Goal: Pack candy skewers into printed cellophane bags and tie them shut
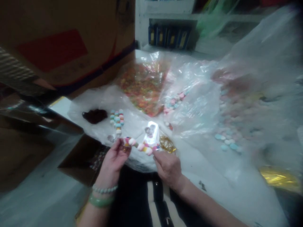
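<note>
Left hand (113, 164) curled, right hand (167, 167) pinching narrowly: both hold a strand of pastel pink-and-white beads (140, 145) at twelve o'clock; tangled gold wire (167, 144) lies at one o'clock on a clear polythene sheet (201, 104).

One left hand (113, 160), one right hand (167, 167), two bracelets (104, 189), one bead strand (142, 146), one gold coil (167, 144)

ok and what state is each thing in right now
left hand, raised, holding the pastel bead strand
right hand, curled at the strand's far end, contact unclear
gold cord, loosely tangled
dark brown tangle, bunched
bag of orange and green beads, full, lying flat
plastic sheet, crumpled
cardboard box, open
</note>
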{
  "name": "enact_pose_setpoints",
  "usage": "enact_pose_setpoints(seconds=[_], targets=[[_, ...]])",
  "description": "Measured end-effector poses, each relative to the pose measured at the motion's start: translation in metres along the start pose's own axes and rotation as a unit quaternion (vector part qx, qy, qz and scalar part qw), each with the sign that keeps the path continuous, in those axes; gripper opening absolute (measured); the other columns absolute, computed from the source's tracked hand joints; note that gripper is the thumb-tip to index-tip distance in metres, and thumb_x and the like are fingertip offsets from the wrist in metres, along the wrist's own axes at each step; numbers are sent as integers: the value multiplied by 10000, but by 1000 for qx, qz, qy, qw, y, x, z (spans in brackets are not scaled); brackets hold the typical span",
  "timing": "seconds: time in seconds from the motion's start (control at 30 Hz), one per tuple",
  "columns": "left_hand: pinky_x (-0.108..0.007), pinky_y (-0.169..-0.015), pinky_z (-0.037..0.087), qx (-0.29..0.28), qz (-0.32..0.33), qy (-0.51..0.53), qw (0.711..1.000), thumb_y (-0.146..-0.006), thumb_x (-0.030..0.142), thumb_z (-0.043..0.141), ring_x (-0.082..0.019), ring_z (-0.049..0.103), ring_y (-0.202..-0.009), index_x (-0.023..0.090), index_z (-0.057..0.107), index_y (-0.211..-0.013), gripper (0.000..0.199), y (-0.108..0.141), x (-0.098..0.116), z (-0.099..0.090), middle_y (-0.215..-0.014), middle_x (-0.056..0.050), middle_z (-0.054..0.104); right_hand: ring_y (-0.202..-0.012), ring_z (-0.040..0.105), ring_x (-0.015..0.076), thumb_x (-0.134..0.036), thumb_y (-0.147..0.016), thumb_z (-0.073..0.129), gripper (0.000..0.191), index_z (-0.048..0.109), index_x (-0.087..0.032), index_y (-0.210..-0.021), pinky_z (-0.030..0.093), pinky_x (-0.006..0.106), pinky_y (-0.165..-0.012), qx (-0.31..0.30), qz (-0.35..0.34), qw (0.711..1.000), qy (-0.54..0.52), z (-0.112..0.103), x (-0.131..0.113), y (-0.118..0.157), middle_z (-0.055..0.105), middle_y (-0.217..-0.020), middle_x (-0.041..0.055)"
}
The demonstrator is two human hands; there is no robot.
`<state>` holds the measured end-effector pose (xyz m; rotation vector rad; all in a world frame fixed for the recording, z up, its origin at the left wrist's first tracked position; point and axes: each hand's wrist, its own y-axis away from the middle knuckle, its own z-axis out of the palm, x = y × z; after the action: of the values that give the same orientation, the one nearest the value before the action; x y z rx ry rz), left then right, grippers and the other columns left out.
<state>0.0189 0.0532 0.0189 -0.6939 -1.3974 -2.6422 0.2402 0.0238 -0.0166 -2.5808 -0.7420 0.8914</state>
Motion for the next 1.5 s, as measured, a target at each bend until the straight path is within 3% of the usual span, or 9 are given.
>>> enact_pose_setpoints(seconds=[0.2,0.4,0.7,0.8,0.97,1.03,1.1,1.3,1.5], targets=[[-326,-661,615,-53,84,-35,994,-906,63,589,-157,672,-640,133,652,-809,135,-4,-3,-3,-706,-28,683,-632,570,193,-132,-942,423,356,703,-147,-1162,378,306,-597,-11,-40,997,68,-3,0,5,620,-660,65],[-232,-582,577,-106,143,-144,973,-811,61,697,-135,639,-585,108,688,-780,57,-2,-8,-3,-681,-42,682,-711,640,177,-226,-976,456,280,735,-210,-979,432,268,-678,-66,44,995,-59,-3,-2,3,715,-789,61],[-249,-615,594,-104,66,-121,985,-827,48,675,-126,650,-586,138,681,-860,96,9,-23,1,-753,-27,706,-812,668,195,-283,-917,509,249,753,-254,-954,463,278,-749,-113,194,951,-215,3,-3,1,748,-890,40],[-221,-593,582,-101,70,-127,984,-832,41,666,-119,648,-586,131,670,-833,90,7,-25,2,-722,-22,692,-756,624,188,-329,-852,550,227,755,-236,-883,449,280,-699,-120,265,896,-337,3,-4,-2,713,-816,31],[-252,-637,594,-124,84,-133,980,-735,138,803,-154,679,-669,129,682,-824,150,-4,-31,-5,-750,-24,704,-437,285,95,-419,-723,656,271,723,-163,-786,209,236,-448,-190,434,702,-532,6,-4,-7,385,-465,-53],[-226,-622,578,-139,101,-155,973,-649,193,878,-140,665,-657,123,702,-838,268,-7,-34,-8,-755,-25,709,-435,263,88,-407,-705,668,278,717,-149,-795,190,234,-449,-209,450,682,-538,6,-3,-8,359,-458,-61],[-202,-606,562,-146,119,-181,965,-573,234,924,-126,651,-647,114,721,-847,362,-9,-36,-11,-766,-31,716,-458,309,98,-388,-740,642,242,703,-155,-767,231,235,-469,-224,426,712,-511,7,-2,-8,391,-479,-46],[-218,-602,564,-114,100,-228,962,-585,270,911,-131,643,-640,107,745,-835,342,-10,-27,-10,-754,-46,715,-664,569,165,-228,-904,483,240,716,-194,-859,333,267,-633,-138,170,964,-154,12,-1,2,668,-728,47],[-234,-636,575,-124,120,-245,954,-566,291,917,-148,652,-673,93,755,-815,357,-12,-29,-13,-764,-58,714,-603,560,152,-192,-921,451,256,705,-177,-950,300,273,-603,-90,95,989,-70,15,-2,7,667,-680,51]])
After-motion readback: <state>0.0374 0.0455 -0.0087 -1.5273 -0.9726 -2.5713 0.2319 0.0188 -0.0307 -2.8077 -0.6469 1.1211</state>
